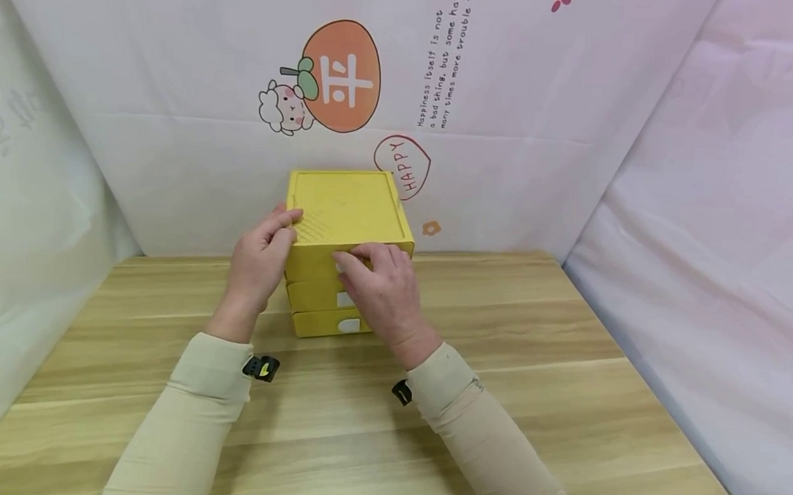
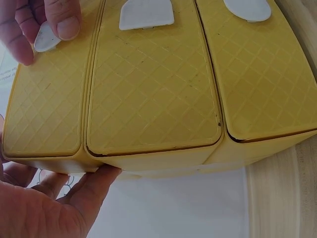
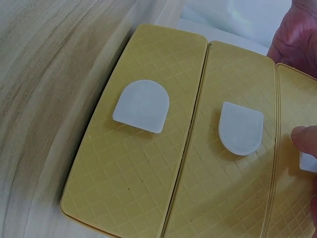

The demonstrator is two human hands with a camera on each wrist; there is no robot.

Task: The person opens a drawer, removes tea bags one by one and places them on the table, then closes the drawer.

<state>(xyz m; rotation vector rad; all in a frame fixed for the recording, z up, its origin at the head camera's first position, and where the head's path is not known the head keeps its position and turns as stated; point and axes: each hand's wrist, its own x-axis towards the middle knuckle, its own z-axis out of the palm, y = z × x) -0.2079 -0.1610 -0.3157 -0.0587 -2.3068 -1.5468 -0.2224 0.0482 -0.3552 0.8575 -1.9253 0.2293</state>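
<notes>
A yellow three-drawer box (image 1: 345,209) stands at the back of the wooden table (image 1: 530,369). Each drawer front has a white tab handle. My left hand (image 1: 261,254) clasps the box's upper left corner, with the thumb over the top edge and the palm (image 2: 44,208) against the side. My right hand (image 1: 382,283) is at the top drawer's front, and its fingertips (image 2: 62,22) pinch that drawer's white tab (image 2: 45,38). In the right wrist view a fingertip (image 3: 304,139) rests just above this tab (image 3: 308,162). The middle tab (image 3: 241,128) and bottom tab (image 3: 142,105) are untouched. All three drawers look pushed in.
White sheets printed with cartoons and text (image 1: 340,78) hang close behind the box and along both sides of the table. Bare wood lies in front of the box and to its right.
</notes>
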